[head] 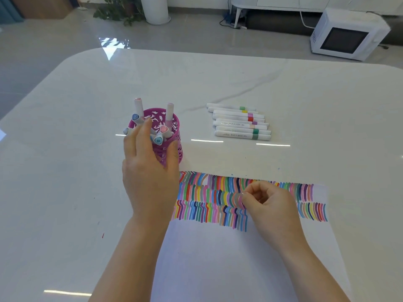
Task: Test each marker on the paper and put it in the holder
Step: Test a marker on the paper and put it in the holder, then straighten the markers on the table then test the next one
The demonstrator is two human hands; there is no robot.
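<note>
Beside the stroke-covered white paper (218,258), the pink perforated holder (175,127) of standing markers (168,113) is spanned by the straight-fingered left hand (150,177); the right hand (270,203) is curled, its contents indiscernible; loose white markers (239,123) are laid nearby.

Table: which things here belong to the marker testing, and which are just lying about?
For the job: pink holder, markers standing in it, row of markers lying on the table, striped test paper.
Just lying about: white microwave, leafy plant, cables.
</note>
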